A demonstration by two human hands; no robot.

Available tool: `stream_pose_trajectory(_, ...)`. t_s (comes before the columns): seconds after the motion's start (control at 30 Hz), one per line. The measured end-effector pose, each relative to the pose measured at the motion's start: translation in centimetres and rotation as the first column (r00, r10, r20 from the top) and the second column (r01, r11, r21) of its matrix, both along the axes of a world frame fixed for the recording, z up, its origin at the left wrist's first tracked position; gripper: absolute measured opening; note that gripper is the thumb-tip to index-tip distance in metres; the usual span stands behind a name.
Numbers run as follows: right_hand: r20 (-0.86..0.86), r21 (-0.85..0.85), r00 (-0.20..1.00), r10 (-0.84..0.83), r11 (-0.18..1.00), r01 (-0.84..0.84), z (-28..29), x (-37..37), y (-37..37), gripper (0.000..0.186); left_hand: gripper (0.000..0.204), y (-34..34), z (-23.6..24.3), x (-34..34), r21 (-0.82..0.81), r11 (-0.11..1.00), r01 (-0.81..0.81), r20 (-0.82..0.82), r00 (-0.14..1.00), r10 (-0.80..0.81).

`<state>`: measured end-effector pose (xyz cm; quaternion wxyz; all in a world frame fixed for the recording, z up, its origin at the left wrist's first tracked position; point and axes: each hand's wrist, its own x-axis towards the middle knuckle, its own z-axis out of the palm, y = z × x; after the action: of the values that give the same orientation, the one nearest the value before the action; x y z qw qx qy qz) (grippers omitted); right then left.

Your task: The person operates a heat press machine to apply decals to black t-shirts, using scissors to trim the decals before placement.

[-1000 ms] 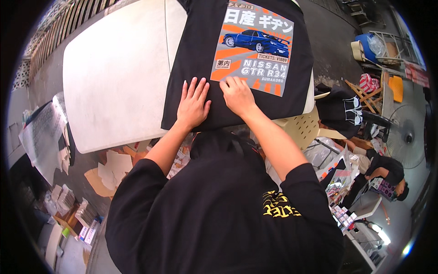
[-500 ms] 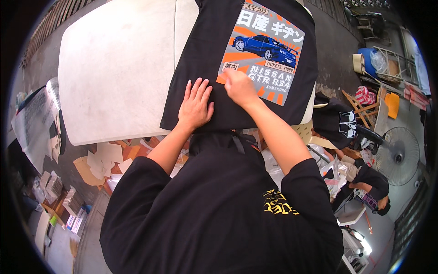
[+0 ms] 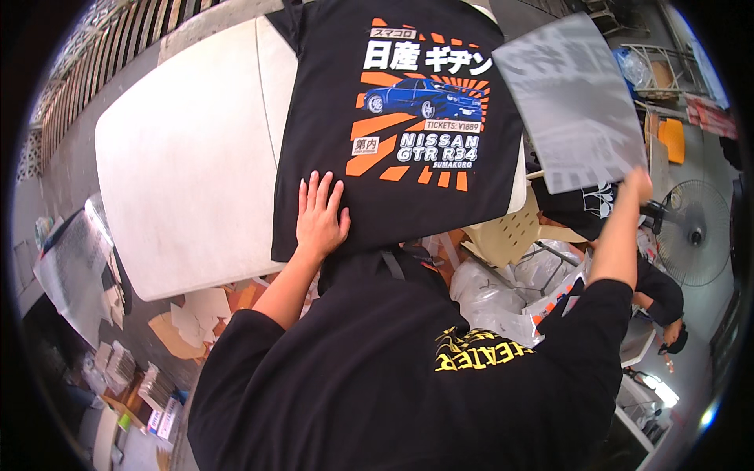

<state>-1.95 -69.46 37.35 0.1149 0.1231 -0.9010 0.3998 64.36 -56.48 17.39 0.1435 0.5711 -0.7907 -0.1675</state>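
Head — right fingers point(image 3: 641, 179) hold sheet point(image 3: 571, 102); left fingers point(image 3: 323, 193) touch shirt point(image 3: 326, 102).

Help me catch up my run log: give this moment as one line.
left hand: palm down on shirt | right hand: holding sheet by a corner | sheet: right of print | shirt: on table

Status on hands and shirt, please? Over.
Left hand resting on black fabric T-shirt. Right hand gripping grey, plastic-looking rectangular sheet. Sheet overlaps shirt's right edge in view; blue car print visible.
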Motion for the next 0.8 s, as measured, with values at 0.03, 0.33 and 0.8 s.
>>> stream_pose_trajectory(0.03,-0.055,-0.161,0.996,-0.068,0.985,0.058,1.4,-10.6,8.6,0.024,0.053,-0.8,0.1,-0.1,-0.028,0.998,0.061,-0.08,0.995,-0.063)
stream_pose_trajectory(0.33,0.475,-0.447,0.85,0.229,0.895,0.009,-7.9,3.4,46.7,0.025,0.059,-10.6,0.2,-12.2,-0.114,0.86,0.498,0.001,0.865,-0.501)
stream_pose_trajectory(0.8,0.753,-0.589,0.531,-0.388,-0.037,0.808,-26.4,53.1,82.5,0.017,0.068,-8.6,-2.6,-21.4,-0.054,0.887,0.459,0.542,0.759,-0.36)
